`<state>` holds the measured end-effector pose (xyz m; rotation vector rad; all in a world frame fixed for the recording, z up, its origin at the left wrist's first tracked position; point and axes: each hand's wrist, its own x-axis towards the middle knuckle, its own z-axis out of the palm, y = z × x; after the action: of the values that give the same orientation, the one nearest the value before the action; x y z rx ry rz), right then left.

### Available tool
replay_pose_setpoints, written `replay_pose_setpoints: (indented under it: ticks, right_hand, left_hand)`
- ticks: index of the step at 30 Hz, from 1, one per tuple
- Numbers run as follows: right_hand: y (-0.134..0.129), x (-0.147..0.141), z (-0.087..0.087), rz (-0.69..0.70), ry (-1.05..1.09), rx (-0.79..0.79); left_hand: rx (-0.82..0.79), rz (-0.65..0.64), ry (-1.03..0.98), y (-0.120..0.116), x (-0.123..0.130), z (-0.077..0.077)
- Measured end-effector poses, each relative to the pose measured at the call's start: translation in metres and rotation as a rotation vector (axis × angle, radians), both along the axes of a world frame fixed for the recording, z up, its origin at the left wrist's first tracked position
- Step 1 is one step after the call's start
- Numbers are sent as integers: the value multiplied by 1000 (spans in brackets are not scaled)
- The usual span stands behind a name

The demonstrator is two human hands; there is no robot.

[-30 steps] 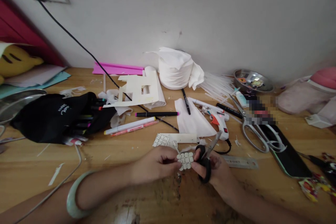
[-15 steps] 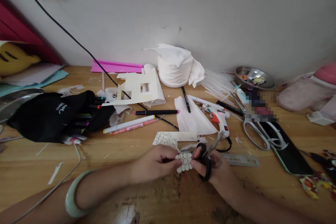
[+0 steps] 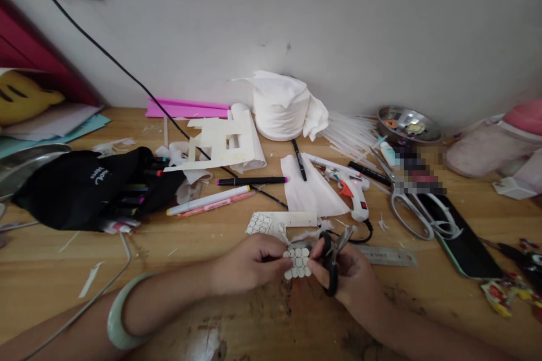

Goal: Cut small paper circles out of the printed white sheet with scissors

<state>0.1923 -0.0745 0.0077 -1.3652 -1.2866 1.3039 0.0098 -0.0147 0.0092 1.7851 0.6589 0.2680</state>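
My left hand (image 3: 249, 262) pinches a small white paper piece (image 3: 298, 262) drawn with rows of circles, held just above the wooden table. My right hand (image 3: 351, 276) grips small black-handled scissors (image 3: 332, 256), whose blades point up and to the right beside the paper. The two hands meet at the paper near the table's front middle. A pale green bangle (image 3: 116, 316) sits on my left wrist. A larger strip of the same circle-patterned paper (image 3: 275, 221) lies flat just beyond my hands.
A white glue gun (image 3: 355, 194), a steel ruler (image 3: 389, 256), big grey scissors (image 3: 417, 211) and a dark phone (image 3: 461, 242) lie to the right. Markers (image 3: 252, 181), a black pen pouch (image 3: 84, 186), a tissue roll (image 3: 282, 107), and a steel bowl (image 3: 409, 124) sit further back.
The scissors have tilted lower and their blades have drawn closer to the paper piece. The paper stays pinched in my left hand; the view has shifted slightly.
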Motion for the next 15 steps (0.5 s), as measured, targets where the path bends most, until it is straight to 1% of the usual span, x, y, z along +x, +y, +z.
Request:
replay_pose_setpoints:
  ticks: [6,10,15]
  right_hand:
    - [-1,0,-10,-15,12,34]
    - [0,0,-12,-20,-16,49]
    - [2,0,-14,-13,-90,60]
  left_hand:
    - [-13,-5,-11,0,0,-2]
    - [-3,-20,2,0,0,-3]
    - [115,-27,25,-2,2,-5]
